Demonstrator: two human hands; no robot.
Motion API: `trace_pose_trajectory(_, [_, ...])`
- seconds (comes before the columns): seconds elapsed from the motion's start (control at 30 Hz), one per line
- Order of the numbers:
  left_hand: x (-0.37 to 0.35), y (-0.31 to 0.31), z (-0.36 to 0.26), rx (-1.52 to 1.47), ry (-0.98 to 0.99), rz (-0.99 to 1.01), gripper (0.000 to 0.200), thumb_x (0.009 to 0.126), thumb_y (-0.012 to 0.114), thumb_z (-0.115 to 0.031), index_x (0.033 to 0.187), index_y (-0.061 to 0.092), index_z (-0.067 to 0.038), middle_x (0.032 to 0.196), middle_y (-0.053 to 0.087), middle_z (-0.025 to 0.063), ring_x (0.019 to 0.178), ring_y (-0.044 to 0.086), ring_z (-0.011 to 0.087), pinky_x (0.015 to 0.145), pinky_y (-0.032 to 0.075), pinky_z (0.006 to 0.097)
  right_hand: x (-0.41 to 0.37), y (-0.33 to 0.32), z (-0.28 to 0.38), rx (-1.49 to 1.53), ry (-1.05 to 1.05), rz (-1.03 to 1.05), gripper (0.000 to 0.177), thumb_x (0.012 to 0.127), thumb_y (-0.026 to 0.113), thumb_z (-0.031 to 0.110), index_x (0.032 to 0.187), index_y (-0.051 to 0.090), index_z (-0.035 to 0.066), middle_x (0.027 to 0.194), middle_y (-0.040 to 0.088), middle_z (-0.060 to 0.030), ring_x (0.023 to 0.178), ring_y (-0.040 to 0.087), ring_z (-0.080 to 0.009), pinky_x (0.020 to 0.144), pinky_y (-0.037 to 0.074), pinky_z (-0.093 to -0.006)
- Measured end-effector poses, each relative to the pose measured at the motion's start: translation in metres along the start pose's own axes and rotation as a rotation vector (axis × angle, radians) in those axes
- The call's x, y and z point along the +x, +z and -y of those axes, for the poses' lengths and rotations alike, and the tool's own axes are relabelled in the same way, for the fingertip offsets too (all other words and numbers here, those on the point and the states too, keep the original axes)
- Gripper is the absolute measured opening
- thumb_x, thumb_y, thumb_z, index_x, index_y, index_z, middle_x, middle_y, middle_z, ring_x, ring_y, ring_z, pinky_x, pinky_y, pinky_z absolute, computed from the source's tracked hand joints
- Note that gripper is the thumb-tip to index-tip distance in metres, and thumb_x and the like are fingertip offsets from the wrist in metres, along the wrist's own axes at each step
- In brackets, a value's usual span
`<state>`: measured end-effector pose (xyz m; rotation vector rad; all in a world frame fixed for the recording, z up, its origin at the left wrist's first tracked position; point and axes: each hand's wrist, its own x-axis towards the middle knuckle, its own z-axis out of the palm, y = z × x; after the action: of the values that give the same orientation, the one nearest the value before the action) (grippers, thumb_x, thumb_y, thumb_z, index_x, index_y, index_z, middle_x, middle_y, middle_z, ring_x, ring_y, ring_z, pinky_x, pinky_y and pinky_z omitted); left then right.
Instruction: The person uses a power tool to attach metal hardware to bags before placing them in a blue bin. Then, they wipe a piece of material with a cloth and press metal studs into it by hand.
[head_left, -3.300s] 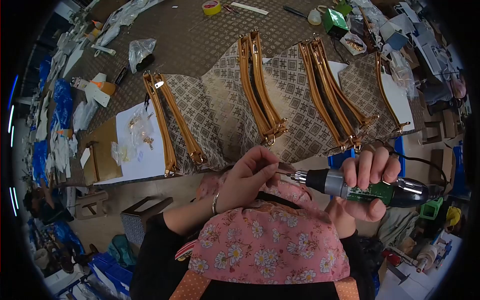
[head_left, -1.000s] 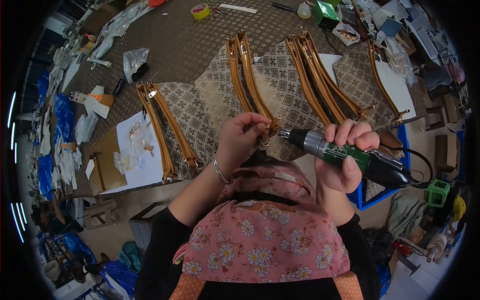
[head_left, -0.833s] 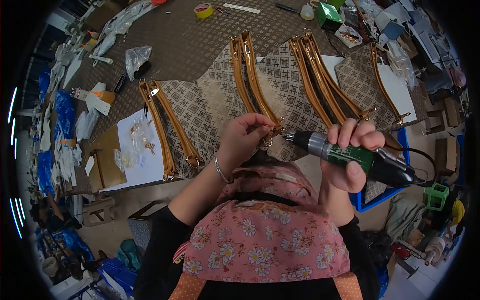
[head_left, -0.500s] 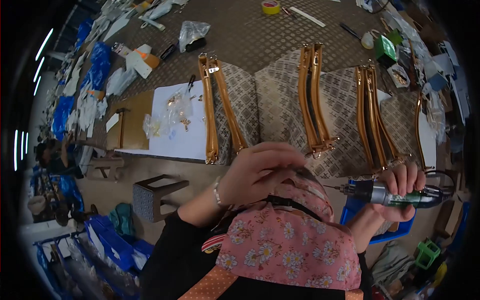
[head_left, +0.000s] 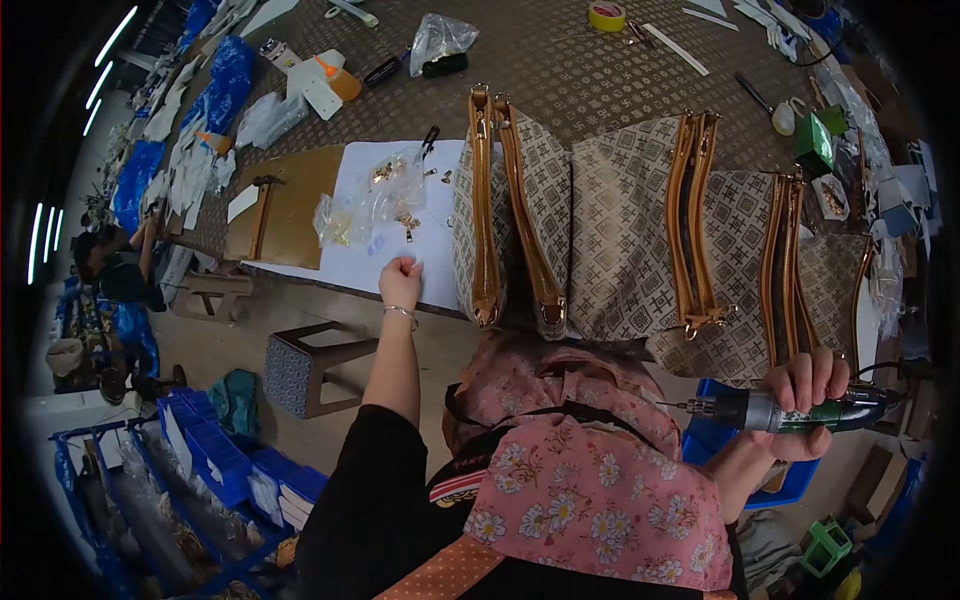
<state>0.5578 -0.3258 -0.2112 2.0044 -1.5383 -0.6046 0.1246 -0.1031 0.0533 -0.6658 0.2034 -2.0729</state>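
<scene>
My left hand (head_left: 402, 284) is over the front edge of a white sheet (head_left: 365, 258), fingers curled together; whatever they may hold is too small to make out. Just beyond it, small gold hardware (head_left: 408, 226) and clear plastic bags (head_left: 385, 190) lie on the sheet. My right hand (head_left: 805, 400) grips a rotary tool (head_left: 775, 410) with a thin bit pointing left. Between my hands, patterned bags (head_left: 615, 235) with tan zipper strips (head_left: 483, 210) stand in a row along the table's front edge.
On the patterned table (head_left: 560, 75) are yellow tape (head_left: 606, 15), a glue bottle (head_left: 338, 78) and a green box (head_left: 815, 145). A brown board (head_left: 295, 205) adjoins the sheet. A stool (head_left: 310, 375) stands below. Another person (head_left: 115, 265) is at far left.
My left hand has moved left from in front of my apron to the white sheet. My right hand still holds the rotary tool. The view has shifted, so the table items appear farther right.
</scene>
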Motion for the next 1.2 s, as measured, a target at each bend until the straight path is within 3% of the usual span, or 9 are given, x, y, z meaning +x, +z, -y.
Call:
trace_pose_trajectory(0.3, [0.016, 0.001, 0.000, 0.188, 0.183, 0.154, 0.011, 0.074, 0.061, -0.010, 0.083, 0.057, -0.008, 0.076, 0.056, 0.0109, 0.073, 0.055, 0.0274, 0.065, 0.045, 0.0370, 0.000, 0.015, 0.003, -0.090, 0.001, -0.035, 0.036, 0.061, 0.067, -0.001, 0.081, 0.039, 0.010, 0.075, 0.039, -0.0019, 0.065, 0.045, -0.0119, 0.057, 0.044, -0.0245])
trace_pose_trajectory(0.57, [0.024, 0.009, 0.008, 0.236, 0.295, 0.072, 0.012, 0.076, 0.059, -0.011, 0.075, 0.052, -0.002, 0.075, 0.057, 0.0160, 0.077, 0.055, 0.0323, 0.068, 0.045, 0.0398, 0.030, 0.071, 0.058, -0.347, -0.100, 0.383, 0.031, 0.059, 0.072, -0.002, 0.078, 0.050, 0.008, 0.077, 0.046, -0.0017, 0.066, 0.054, -0.0121, 0.057, 0.054, -0.0239])
trace_pose_trajectory(0.63, [0.024, 0.006, 0.008, -0.014, 0.116, 0.089, 0.010, 0.077, 0.058, -0.009, 0.076, 0.051, -0.002, 0.070, 0.058, 0.0143, 0.066, 0.058, 0.0298, 0.060, 0.046, 0.0370, 0.029, 0.079, 0.051, -0.267, -0.071, 0.370, 0.030, 0.057, 0.073, -0.003, 0.074, 0.051, 0.007, 0.074, 0.047, -0.0022, 0.063, 0.055, -0.0128, 0.054, 0.054, -0.0248])
trace_pose_trajectory(0.8, [0.018, 0.007, -0.001, -0.146, 0.049, 0.114, 0.011, 0.078, 0.060, -0.008, 0.077, 0.051, -0.002, 0.065, 0.058, 0.0086, 0.054, 0.058, 0.0186, 0.050, 0.046, 0.0289, 0.028, 0.098, 0.016, -0.059, 0.013, 0.340, 0.027, 0.052, 0.075, -0.006, 0.063, 0.053, 0.006, 0.066, 0.050, -0.0034, 0.055, 0.057, -0.0145, 0.047, 0.055, -0.0270])
trace_pose_trajectory(0.87, [0.017, 0.005, -0.001, -0.198, 0.017, 0.138, 0.011, 0.079, 0.059, -0.009, 0.078, 0.051, -0.002, 0.064, 0.058, 0.0062, 0.053, 0.058, 0.0147, 0.047, 0.045, 0.0258, 0.032, 0.087, -0.016, -0.127, 0.130, 0.317, 0.029, 0.064, 0.069, -0.003, 0.082, 0.048, 0.007, 0.080, 0.045, -0.0031, 0.068, 0.055, -0.0151, 0.058, 0.054, -0.0298])
trace_pose_trajectory(0.97, [0.007, -0.013, -0.031, -0.370, -0.035, 0.160, 0.008, 0.081, 0.057, -0.007, 0.082, 0.050, -0.004, 0.066, 0.056, 0.0024, 0.054, 0.054, 0.0107, 0.048, 0.043, 0.0215, 0.028, 0.082, -0.049, -0.113, 0.093, 0.031, 0.036, 0.064, 0.068, 0.002, 0.087, 0.042, 0.009, 0.080, 0.041, -0.0023, 0.066, 0.049, -0.0135, 0.054, 0.045, -0.0280])
trace_pose_trajectory(1.03, [-0.010, -0.040, -0.074, -0.884, -0.021, 0.213, 0.006, 0.084, 0.053, -0.005, 0.085, 0.048, -0.005, 0.068, 0.054, 0.0012, 0.055, 0.049, 0.0087, 0.048, 0.039, 0.0194, 0.026, 0.075, -0.055, -0.106, 0.120, 0.013, 0.037, 0.064, 0.067, 0.005, 0.091, 0.041, 0.009, 0.082, 0.040, -0.0021, 0.069, 0.046, -0.0132, 0.057, 0.043, -0.0279])
trace_pose_trajectory(1.1, [-0.042, -0.075, -0.130, -1.070, 0.082, 0.255, 0.007, 0.086, 0.050, -0.002, 0.090, 0.046, -0.006, 0.069, 0.053, 0.0015, 0.055, 0.045, 0.0081, 0.048, 0.036, 0.0187, 0.024, 0.073, -0.061, -0.125, 0.067, -0.044, 0.037, 0.067, 0.065, 0.008, 0.094, 0.041, 0.008, 0.082, 0.039, -0.0022, 0.071, 0.044, -0.0132, 0.062, 0.042, -0.0291])
trace_pose_trajectory(1.2, [-0.099, -0.123, -0.184, -1.260, 0.148, 0.601, 0.014, 0.085, 0.052, -0.004, 0.095, 0.043, -0.006, 0.078, 0.053, 0.0017, 0.062, 0.047, 0.0069, 0.054, 0.039, 0.0189, 0.020, 0.074, -0.075, -0.080, 0.011, -0.069, 0.037, 0.069, 0.065, 0.008, 0.097, 0.041, 0.008, 0.083, 0.038, -0.0023, 0.072, 0.042, -0.0129, 0.064, 0.040, -0.0290])
